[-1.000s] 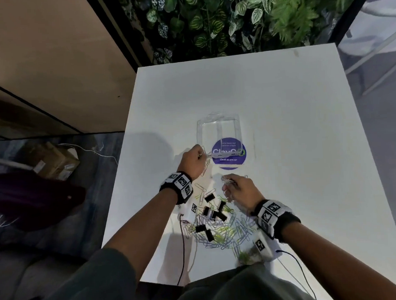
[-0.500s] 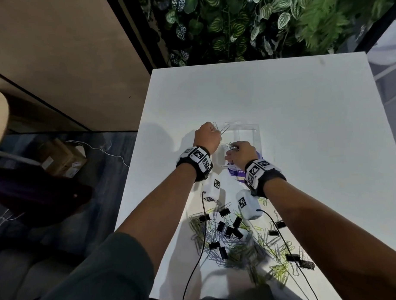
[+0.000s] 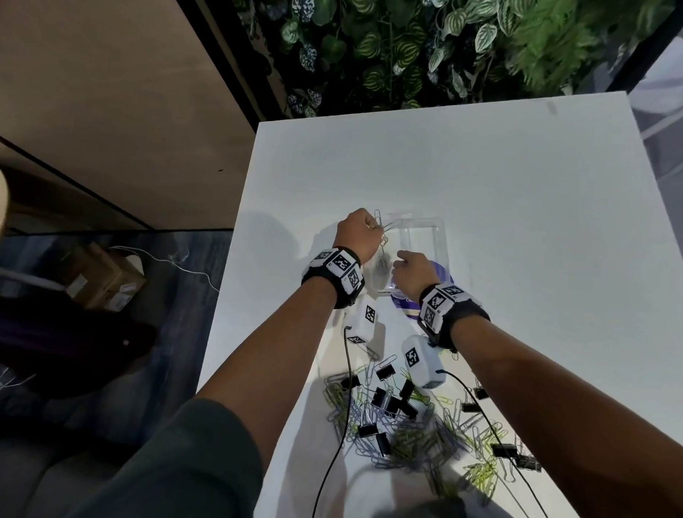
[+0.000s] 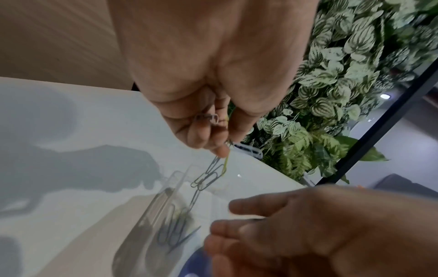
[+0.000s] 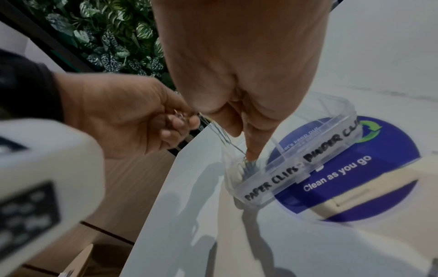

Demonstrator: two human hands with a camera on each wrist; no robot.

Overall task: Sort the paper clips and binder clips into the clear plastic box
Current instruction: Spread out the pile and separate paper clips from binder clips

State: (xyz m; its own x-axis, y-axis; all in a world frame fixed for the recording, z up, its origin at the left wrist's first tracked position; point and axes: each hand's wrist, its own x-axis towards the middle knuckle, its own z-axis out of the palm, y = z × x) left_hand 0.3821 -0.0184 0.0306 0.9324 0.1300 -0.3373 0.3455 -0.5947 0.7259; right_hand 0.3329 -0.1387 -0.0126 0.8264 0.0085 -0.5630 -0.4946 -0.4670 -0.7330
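A round blue sticker [image 5: 350, 180] reading "Clean as you go" lies on the white surface [image 3: 505, 222]. Leafy plants [image 3: 421, 43] stand behind; cardboard boxes [image 3: 104, 276] sit on the floor.

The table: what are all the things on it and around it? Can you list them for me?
Table: one, white, under everything.
Clear plastic box: one, see-through, two compartments labelled for paper clips and binder clips, mid-table.
Paper clips in box: a few, grey, left compartment.
Clip pile: many grey and yellow-green paper clips with black binder clips, near edge.
Round sticker: one, purple, under the box.
Leafy plants: green, behind the table.
Cardboard box: brown, on the floor at left.
Left hand: pinches linked paper clips over the box.
Right hand: fingers reach into the left compartment.
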